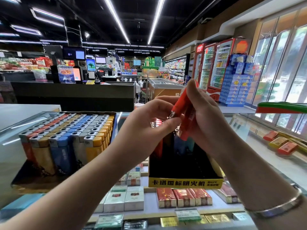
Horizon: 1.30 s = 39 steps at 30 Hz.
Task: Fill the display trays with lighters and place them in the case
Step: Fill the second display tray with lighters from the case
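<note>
Both hands hold red lighters [181,103] above the yellow-fronted tray [185,182]: right hand [206,117] grips several, left hand [149,125] pinches one.

A glass counter [259,140] carries a full lighter tray [66,140] beside a yellow-fronted tray [185,182].

The right hand [205,113] grips several orange-red plastic lighters [183,103] above the glass counter top [249,138], metal heads pointing down and left. The left hand [149,120] pinches the metal head of one of these lighters between thumb and fingers. Directly below stands a black cardboard display tray with a yellow front band [185,183], holding a few upright lighters at its rear. To the left sits a full cardboard tray of orange, yellow, blue and grey lighters [66,135]. A silver bangle [275,208] encircles the right wrist. Cigarette packs [182,197] lie beneath the glass.
</note>
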Tool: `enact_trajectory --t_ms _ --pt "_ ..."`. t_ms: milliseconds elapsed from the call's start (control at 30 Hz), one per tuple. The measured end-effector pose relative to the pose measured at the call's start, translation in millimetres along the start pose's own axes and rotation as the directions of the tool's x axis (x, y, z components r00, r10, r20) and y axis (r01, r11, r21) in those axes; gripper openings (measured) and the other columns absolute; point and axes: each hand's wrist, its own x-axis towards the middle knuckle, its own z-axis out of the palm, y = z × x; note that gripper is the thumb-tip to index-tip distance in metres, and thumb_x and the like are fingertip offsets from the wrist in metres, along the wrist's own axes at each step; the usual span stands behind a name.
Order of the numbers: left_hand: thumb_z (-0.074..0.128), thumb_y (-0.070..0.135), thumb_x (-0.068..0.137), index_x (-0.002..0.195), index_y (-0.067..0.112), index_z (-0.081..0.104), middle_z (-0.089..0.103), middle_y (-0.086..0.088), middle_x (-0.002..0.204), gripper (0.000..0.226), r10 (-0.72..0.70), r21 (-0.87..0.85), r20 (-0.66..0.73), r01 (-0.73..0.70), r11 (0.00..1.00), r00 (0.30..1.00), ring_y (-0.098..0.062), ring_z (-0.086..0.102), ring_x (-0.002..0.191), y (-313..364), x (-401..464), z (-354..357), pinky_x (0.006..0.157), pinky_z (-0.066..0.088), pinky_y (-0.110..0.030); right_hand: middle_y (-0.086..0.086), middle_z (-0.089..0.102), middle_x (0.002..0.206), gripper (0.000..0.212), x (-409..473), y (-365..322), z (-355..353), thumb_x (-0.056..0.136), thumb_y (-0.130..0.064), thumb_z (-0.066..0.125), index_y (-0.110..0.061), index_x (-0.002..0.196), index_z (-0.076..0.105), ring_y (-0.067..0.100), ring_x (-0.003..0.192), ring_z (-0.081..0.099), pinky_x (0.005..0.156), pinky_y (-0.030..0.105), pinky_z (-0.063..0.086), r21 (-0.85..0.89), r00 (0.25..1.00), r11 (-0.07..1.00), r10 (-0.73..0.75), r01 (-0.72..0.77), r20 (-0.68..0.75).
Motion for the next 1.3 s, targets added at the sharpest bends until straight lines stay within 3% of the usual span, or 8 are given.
enact_trajectory --t_ms 133,267,367,533,767,900,1100,1300 --pt "0.06 0.027 0.08 0.089 0.028 0.06 0.07 0.007 0.08 0.009 -0.029 -0.055 -0.143 0.021 0.998 0.989 -0.006 0.065 0.077 0 1 -5 0.07 0.05 -0.015 0.006 0.069 0.075 0.031 3 0 -3 0.082 -0.041 0.048 -0.011 0.085 0.055 0.02 0.077 0.068 0.074 0.035 0.058 -0.093 0.986 0.996 -0.028 0.013 -0.162" --pt "0.054 0.006 0.087 0.083 0.018 0.061 0.064 0.004 0.063 0.015 -0.048 -0.115 -0.218 0.023 0.993 0.975 -0.005 0.056 0.057 4 2 -18 0.055 0.047 -0.014 0.001 0.068 0.072 0.029 4 1 -10 0.096 -0.037 0.039 -0.016 0.084 0.054 0.019 0.073 0.066 0.076 0.036 0.052 -0.268 0.939 0.963 -0.069 -0.026 -0.337" --pt "0.062 0.013 0.08 0.08 0.014 0.069 0.067 0.002 0.064 0.007 -0.17 -0.124 -0.031 0.165 0.978 0.985 -0.005 0.058 0.055 7 6 -27 0.053 0.05 -0.015 -0.001 0.066 0.062 0.029 5 -1 -16 0.098 -0.035 0.039 -0.015 0.082 0.052 0.018 0.069 0.064 0.078 0.038 0.047 -0.305 0.892 0.951 -0.091 -0.055 -0.443" --pt "0.073 0.022 0.058 0.087 0.015 0.073 0.073 -0.005 0.078 0.03 -0.351 -0.003 0.322 0.372 0.928 0.879 -0.013 0.067 0.068 7 8 -35 0.063 0.054 -0.019 0.002 0.066 0.061 0.031 5 2 -18 0.098 -0.037 0.037 -0.012 0.085 0.052 0.018 0.064 0.063 0.072 0.035 0.043 -0.352 0.89 0.93 -0.068 -0.108 -0.451" --pt "0.062 0.058 0.057 0.069 0.039 0.062 0.062 0.015 0.072 0.022 -0.189 0.485 0.156 0.091 0.87 0.97 0.002 0.056 0.068 -1 4 -30 0.059 0.049 -0.015 0.004 0.064 0.062 0.032 6 3 -17 0.098 -0.037 0.036 -0.01 0.092 0.051 0.018 0.063 0.062 0.068 0.032 0.043 -0.396 0.896 0.911 -0.072 -0.12 -0.438" --pt "0.074 0.032 0.068 0.072 0.04 0.06 0.06 0.016 0.077 0.017 -0.055 0.566 0.161 -0.046 0.823 0.986 -0.001 0.056 0.071 -5 3 -25 0.068 0.052 -0.028 0.005 0.065 0.063 0.032 5 4 -17 0.098 -0.038 0.035 -0.01 0.093 0.051 0.016 0.061 0.062 0.063 0.027 0.043 -0.407 0.9 0.904 -0.065 -0.13 -0.432" --pt "0.073 0.029 0.072 0.08 0.026 0.066 0.055 0.018 0.079 0.011 0.011 0.582 0.196 -0.125 0.804 0.981 -0.003 0.056 0.069 -4 1 -22 0.067 0.053 -0.035 0.004 0.066 0.062 0.038 5 4 -16 0.097 -0.042 0.034 -0.009 0.088 0.051 0.016 0.061 0.063 0.054 0.018 0.049 -0.402 0.905 0.906 -0.055 -0.132 -0.422" --pt "0.071 0.026 0.075 0.078 0.034 0.06 0.054 0.018 0.082 0.014 -0.016 0.533 0.226 -0.11 0.839 0.974 -0.005 0.057 0.073 -3 0 -19 0.068 0.053 -0.035 0.003 0.066 0.061 0.04 5 5 -15 0.097 -0.044 0.034 -0.009 0.088 0.051 0.014 0.059 0.063 0.057 0.021 0.048 -0.418 0.907 0.898 -0.057 -0.136 -0.417"
